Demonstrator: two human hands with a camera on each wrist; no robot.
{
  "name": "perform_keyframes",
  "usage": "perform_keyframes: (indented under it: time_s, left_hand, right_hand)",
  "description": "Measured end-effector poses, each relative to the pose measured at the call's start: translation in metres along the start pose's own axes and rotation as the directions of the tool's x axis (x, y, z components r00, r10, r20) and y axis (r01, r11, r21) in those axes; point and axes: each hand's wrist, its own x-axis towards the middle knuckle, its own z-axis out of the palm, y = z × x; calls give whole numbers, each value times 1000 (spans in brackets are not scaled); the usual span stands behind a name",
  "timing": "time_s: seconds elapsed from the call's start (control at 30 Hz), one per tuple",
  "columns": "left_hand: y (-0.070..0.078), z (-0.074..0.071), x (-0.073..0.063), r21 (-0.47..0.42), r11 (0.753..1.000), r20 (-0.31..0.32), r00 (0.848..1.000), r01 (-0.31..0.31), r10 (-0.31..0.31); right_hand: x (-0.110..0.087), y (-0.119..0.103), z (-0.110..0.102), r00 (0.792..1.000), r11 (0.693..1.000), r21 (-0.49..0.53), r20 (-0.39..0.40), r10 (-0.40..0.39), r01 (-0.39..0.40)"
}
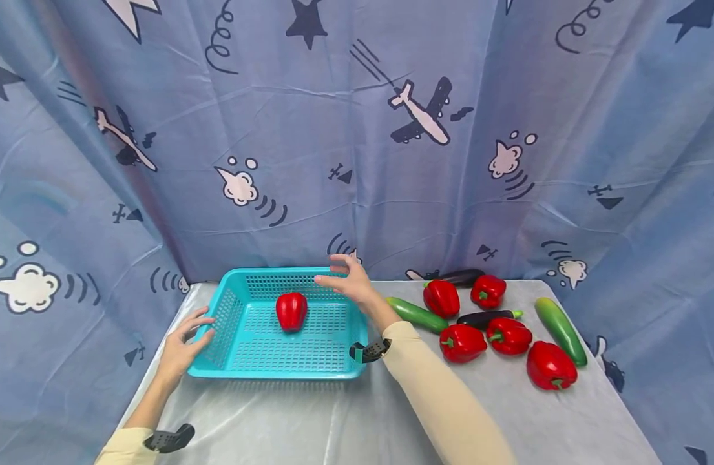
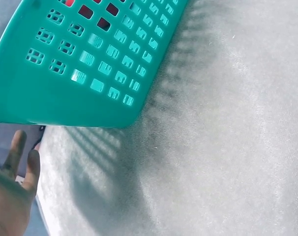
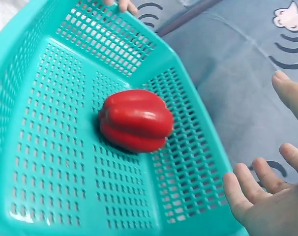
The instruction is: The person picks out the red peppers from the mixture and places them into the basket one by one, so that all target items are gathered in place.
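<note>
Before the curtain (image 1: 310,142), our left hand (image 1: 179,352) and right hand (image 1: 352,283) spread loosely, empty; we should steady the basket (image 1: 275,374) evenly.

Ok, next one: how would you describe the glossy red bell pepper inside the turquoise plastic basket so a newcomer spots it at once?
On the pale grey tabletop, find the rectangular turquoise plastic basket. The glossy red bell pepper lies on its slotted floor, nearer the back wall. Unlike the five other red bell peppers, grouped on the tabletop to the right, it sits alone in the basket.
</note>
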Motion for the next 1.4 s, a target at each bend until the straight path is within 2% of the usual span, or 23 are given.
perform_keyframes:
  time_s: [0.2, 0.43, 0.53, 0.7, 0.8, 0.87, 1.03, 1.13, 1.23, 1.4]
  left_hand:
    - [-21, -3, 4, -9, 1000, 1, 1000, -11, 11]
    - [-22, -2, 4, -6, 1000, 2, 1000, -15, 15]
    - [-17, -1, 2, 10, 1000, 3, 1000, -15, 15]
    - [8, -2, -1, -2, 999, 4, 999, -32, 32]
    - [15, -2, -2, -4, 999, 6, 999, -33, 33]
    - [10, -1, -2, 2, 1000, 1, 1000, -26, 26]
    - [-13, -1, 3, 26, 1000, -8, 1000, -1, 2]
    - [-17, -1, 5, 32, 999, -5, 1000, -1, 1]
    - [-9, -2, 3, 18, 1000, -5, 1000, -1, 1]
    - [11, -2, -3, -7, 1000, -5, 1000, -3, 3]
  right_hand:
    - [-10, -8, -21, 999, 999, 22, 14, -37, 37]
    - [-33, -10, -43, 996, 996, 23, -5, -84, 85]
    - [-44, -10, -51, 995, 995, 18, -30, -94, 95]
    - [-62, -10, -66, 990, 995, 31, -108, -94, 98]
    - [-74, -8, -77, 986, 993, 61, -146, -86, 96]
    - [-81, -5, -84, 983, 991, 80, -164, -89, 103]
    - [-102, 5, -105, 974, 977, 147, -185, -128, 156]
    - [-115, 10, -117, 971, 969, 175, -189, -144, 177]
    - [-129, 14, -127, 971, 965, 189, -192, -143, 180]
    - [-147, 19, -147, 965, 973, 155, -224, -135, 172]
